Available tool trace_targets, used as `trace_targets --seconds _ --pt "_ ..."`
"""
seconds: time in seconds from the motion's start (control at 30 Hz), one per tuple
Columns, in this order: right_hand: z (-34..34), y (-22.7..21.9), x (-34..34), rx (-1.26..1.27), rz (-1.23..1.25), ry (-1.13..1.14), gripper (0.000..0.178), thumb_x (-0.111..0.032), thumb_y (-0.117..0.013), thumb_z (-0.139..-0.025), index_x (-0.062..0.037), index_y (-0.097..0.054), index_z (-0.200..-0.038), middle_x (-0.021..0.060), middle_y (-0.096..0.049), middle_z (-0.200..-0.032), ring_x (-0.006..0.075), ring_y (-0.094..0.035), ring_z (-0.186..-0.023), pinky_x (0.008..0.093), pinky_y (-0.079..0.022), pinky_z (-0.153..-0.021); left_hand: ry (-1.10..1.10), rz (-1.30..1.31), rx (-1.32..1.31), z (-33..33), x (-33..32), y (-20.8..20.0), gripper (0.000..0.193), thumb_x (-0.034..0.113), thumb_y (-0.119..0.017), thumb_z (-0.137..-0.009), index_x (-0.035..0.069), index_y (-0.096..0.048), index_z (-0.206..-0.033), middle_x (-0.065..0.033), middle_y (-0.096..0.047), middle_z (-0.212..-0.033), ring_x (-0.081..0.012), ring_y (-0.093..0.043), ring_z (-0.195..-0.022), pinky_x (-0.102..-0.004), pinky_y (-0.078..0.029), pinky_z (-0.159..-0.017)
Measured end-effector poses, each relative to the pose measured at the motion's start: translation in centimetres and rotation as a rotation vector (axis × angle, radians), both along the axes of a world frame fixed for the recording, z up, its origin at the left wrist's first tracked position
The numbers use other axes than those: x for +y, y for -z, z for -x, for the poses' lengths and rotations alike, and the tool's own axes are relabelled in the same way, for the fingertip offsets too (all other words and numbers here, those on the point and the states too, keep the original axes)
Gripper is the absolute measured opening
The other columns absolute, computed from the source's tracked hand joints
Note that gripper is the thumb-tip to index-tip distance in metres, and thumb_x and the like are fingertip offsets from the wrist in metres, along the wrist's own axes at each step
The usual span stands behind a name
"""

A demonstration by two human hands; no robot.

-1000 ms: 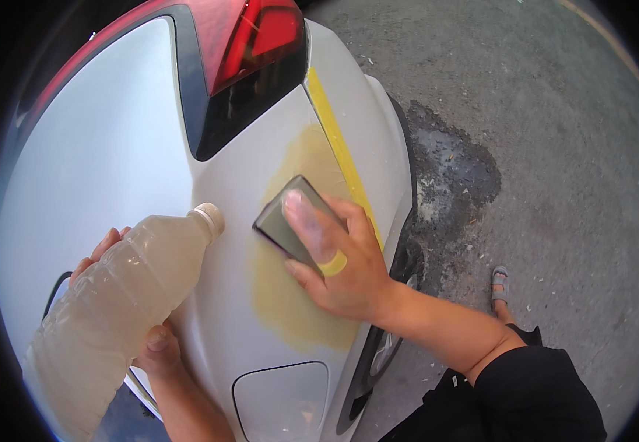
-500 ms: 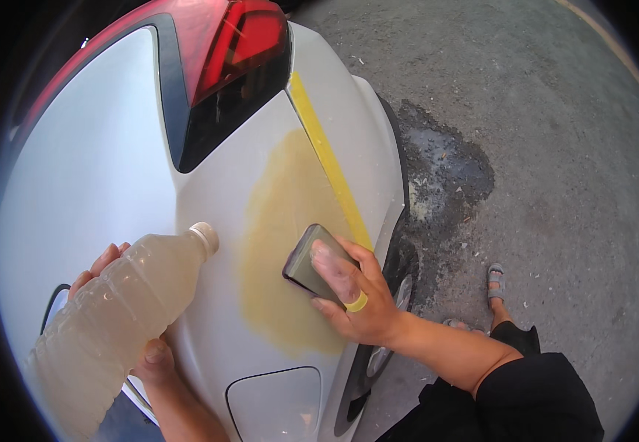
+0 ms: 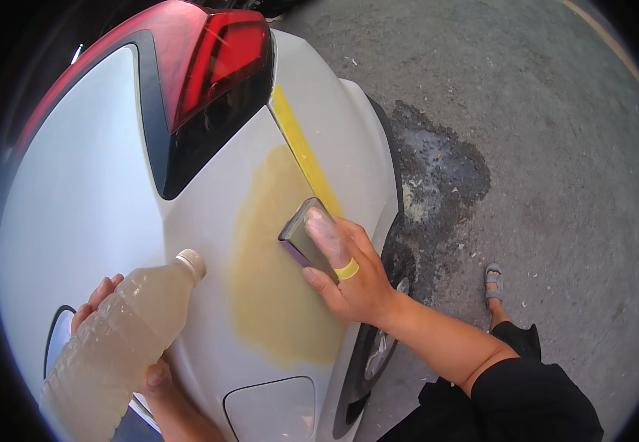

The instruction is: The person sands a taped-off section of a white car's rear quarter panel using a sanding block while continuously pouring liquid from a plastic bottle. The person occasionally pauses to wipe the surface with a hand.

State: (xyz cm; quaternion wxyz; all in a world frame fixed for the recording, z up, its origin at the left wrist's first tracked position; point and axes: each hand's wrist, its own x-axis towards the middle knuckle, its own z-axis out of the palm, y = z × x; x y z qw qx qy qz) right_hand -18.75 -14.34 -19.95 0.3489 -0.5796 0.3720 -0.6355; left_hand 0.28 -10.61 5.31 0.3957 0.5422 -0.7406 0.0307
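My left hand [image 3: 159,377] is wrapped round a large clear plastic bottle [image 3: 124,324] of cloudy liquid, tilted with its white cap [image 3: 191,265] toward the upper right. My right hand [image 3: 363,276] grips a grey-green sanding block [image 3: 306,239] with a purplish lower edge and presses it on the silver car panel [image 3: 201,221]. A clear wrap with a yellow band [image 3: 346,269] covers one finger. Under and around the block spreads a yellowish filler patch [image 3: 260,295]. Yellow masking tape [image 3: 301,147] runs along the panel seam beside the patch.
A red tail light [image 3: 227,51] tops the panel, and a fuel flap [image 3: 271,409] lies below the patch. A rear wheel [image 3: 378,353] shows at the panel's right. The ground has a dark wet stain [image 3: 444,162]. My sandaled foot [image 3: 493,283] stands on the asphalt.
The block and my right hand have shifted slightly up the patch toward the tape. The bottle sits a little lower in view, and the whole view has shifted slightly.
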Motion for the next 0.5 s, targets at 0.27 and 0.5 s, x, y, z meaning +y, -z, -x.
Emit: trace_targets --seconds 0.27,0.5 --pt "-0.4 -1.4 -4.0 0.040 -0.017 0.027 0.065 -0.020 -0.073 -0.088 0.0019 -0.046 -0.143 0.0181 -0.058 -0.131 0.0394 -0.050 -0.123 0.0484 -0.042 -0.101 0.052 -0.012 -0.002 -0.6 0.6 -0.7 0.122 0.073 -0.087 -0.057 0.010 -0.034 -0.148 -0.0187 -0.056 -0.138 -0.0341 -0.057 -0.127 -0.0483 -0.047 -0.109" --pt "0.0 -2.0 -7.1 0.031 0.092 0.091 0.074 -0.017 -0.073 -0.086 -0.0022 -0.038 -0.150 0.0189 -0.055 -0.139 0.0416 -0.052 -0.123 0.0482 -0.044 -0.102 0.081 -0.016 -0.004 -1.1 0.6 -0.3 0.110 0.066 -0.085 -0.068 0.007 -0.037 -0.147 -0.0223 -0.053 -0.141 -0.0378 -0.055 -0.128 -0.0542 -0.044 -0.111"
